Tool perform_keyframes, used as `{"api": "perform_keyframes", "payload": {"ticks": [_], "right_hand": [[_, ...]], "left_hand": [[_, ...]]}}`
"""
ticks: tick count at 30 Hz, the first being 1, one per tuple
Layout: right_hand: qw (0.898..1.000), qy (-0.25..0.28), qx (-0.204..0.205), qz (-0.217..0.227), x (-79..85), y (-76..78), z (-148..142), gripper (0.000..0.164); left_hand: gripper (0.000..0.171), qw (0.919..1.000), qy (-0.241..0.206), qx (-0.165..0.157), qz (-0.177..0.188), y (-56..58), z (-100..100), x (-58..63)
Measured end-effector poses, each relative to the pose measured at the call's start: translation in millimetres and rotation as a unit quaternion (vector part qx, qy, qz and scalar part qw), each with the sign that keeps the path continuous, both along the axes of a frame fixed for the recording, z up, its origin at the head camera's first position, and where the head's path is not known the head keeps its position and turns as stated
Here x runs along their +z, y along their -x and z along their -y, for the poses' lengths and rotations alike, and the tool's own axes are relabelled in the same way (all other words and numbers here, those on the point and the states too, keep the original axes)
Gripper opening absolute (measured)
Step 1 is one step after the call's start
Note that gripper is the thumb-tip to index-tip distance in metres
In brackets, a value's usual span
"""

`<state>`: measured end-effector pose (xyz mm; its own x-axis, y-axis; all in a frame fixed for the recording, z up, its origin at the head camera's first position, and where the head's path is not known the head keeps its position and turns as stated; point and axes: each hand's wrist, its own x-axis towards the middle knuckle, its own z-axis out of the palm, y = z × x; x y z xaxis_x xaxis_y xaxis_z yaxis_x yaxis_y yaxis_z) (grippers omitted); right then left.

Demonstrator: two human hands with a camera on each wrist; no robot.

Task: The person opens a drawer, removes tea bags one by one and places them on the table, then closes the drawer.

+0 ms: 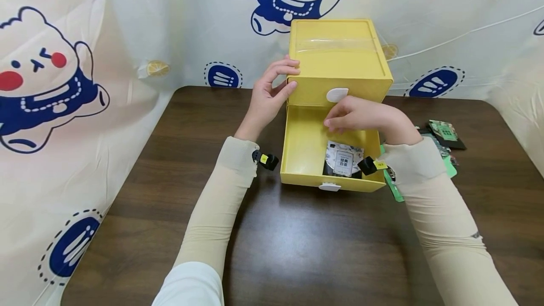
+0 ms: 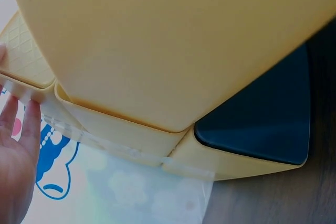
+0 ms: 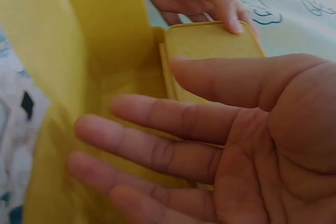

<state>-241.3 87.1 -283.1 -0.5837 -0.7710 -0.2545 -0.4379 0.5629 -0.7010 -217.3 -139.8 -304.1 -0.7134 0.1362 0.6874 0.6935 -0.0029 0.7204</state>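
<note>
A two-tier yellow drawer box [image 1: 340,63] stands at the back of the table, its lower drawer [image 1: 303,145] pulled out toward me. My left hand [image 1: 268,89] holds the box's upper left front corner, thumb at the front and fingers at the side and top. Over the back of the drawer is my right hand [image 1: 359,114]; in the right wrist view its fingers [image 3: 152,148] are spread and relaxed, with nothing in them. A white-and-black tea sachet [image 1: 343,160] labelled as white tea lies in the drawer's front right part, partly behind the wrist camera.
To the right of the box, partly behind my right forearm, lie green and black packets [image 1: 444,132] and a green flat piece [image 1: 396,191]. White knobs [image 1: 337,94] mark the drawer fronts. A printed curtain [image 1: 204,22] hangs behind the dark wooden table [image 1: 318,244].
</note>
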Motion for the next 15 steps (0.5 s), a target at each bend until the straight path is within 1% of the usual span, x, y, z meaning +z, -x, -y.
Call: {"api": "perform_keyframes", "payload": {"ticks": [4, 7, 15], "right_hand": [[0.999, -0.026, 0.005, 0.023, -6.1, 0.1, 4, 0.027], [0.999, -0.041, 0.001, 0.028, -10.0, 0.1, 6, 0.027], [0.997, -0.062, 0.014, 0.042, -17.7, -2.8, 12, 0.024]], "left_hand": [[0.018, 1.0, -0.002, -0.002, 0.003, 0.2, 0, 0.0], [0.018, 1.0, -0.002, -0.003, 0.002, 0.7, 0, -0.1], [0.018, 0.9999, -0.006, -0.006, 0.007, 1.2, 0, -1.2]]}}
